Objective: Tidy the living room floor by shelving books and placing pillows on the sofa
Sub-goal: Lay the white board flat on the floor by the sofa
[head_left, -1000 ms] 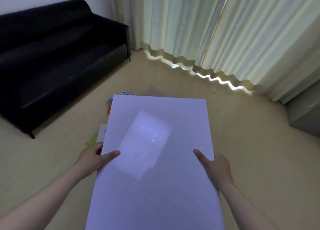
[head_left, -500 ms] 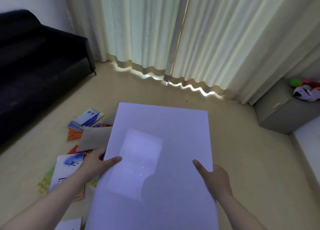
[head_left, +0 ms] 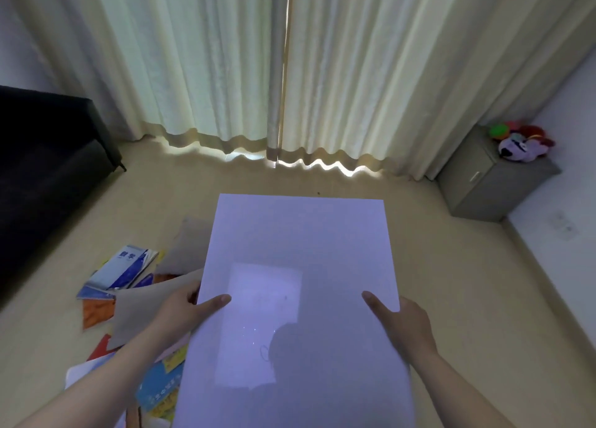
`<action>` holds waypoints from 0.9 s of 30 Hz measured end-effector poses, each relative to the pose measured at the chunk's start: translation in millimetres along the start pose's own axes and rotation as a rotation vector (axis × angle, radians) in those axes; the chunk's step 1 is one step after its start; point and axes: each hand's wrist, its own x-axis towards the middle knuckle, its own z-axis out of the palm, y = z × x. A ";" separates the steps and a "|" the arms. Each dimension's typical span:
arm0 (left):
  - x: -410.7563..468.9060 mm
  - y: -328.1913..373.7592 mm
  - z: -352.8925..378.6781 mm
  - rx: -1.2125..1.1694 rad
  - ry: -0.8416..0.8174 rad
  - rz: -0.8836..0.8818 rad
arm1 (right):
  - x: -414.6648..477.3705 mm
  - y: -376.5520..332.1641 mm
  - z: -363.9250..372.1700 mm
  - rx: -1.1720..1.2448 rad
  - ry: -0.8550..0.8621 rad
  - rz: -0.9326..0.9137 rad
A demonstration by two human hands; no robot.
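Observation:
I hold a large white glossy board (head_left: 300, 259) flat in front of me. My left hand (head_left: 187, 308) grips its left edge with the thumb on top. My right hand (head_left: 403, 321) grips the right edge the same way. Several books (head_left: 122, 269) lie scattered on the floor at the lower left, partly under the board. Two beige pillows (head_left: 145, 311) lie among them, one largely hidden behind the board. The black sofa (head_left: 42, 176) stands along the left wall.
Pale curtains (head_left: 290, 72) cover the far wall down to the floor. A grey cabinet (head_left: 490, 182) with plush toys (head_left: 522, 140) on top stands in the right corner. A white wall (head_left: 567, 234) runs along the right. Bare floor lies ahead and to the right.
The view has swung to the right: the sofa has slid to the left edge, the cabinet and toys have come into sight. Both hands keep the same hold on the board.

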 end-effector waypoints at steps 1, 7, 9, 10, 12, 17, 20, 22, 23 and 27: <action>6.6 8.7 -2.7 -0.002 0.000 0.021 | 3.5 -2.9 -0.8 0.014 0.016 0.008; 60.1 32.6 -8.6 0.059 -0.019 0.058 | 36.7 -15.8 -4.2 0.029 0.045 0.068; 81.0 35.1 -5.9 0.105 -0.037 0.042 | 50.8 -22.4 -6.6 0.032 0.036 0.078; 91.6 37.1 -4.0 0.128 -0.059 0.030 | 59.9 -23.6 -7.3 0.032 0.034 0.078; 120.8 44.2 1.7 0.138 -0.101 0.009 | 83.7 -25.7 -8.4 0.018 0.038 0.093; 188.8 81.2 23.7 0.102 -0.117 0.046 | 164.8 -28.9 -16.0 0.019 0.043 0.089; 227.3 102.1 38.0 0.105 -0.088 0.058 | 212.0 -35.0 -27.5 0.028 0.034 0.086; 248.8 111.9 45.3 0.106 -0.057 0.043 | 240.6 -37.6 -34.7 0.018 0.033 0.089; 260.8 117.7 48.0 0.103 -0.052 0.034 | 256.1 -40.2 -37.7 0.007 0.029 0.090; 306.5 133.2 52.7 0.125 -0.062 0.010 | 306.1 -50.3 -41.4 -0.028 -0.008 0.098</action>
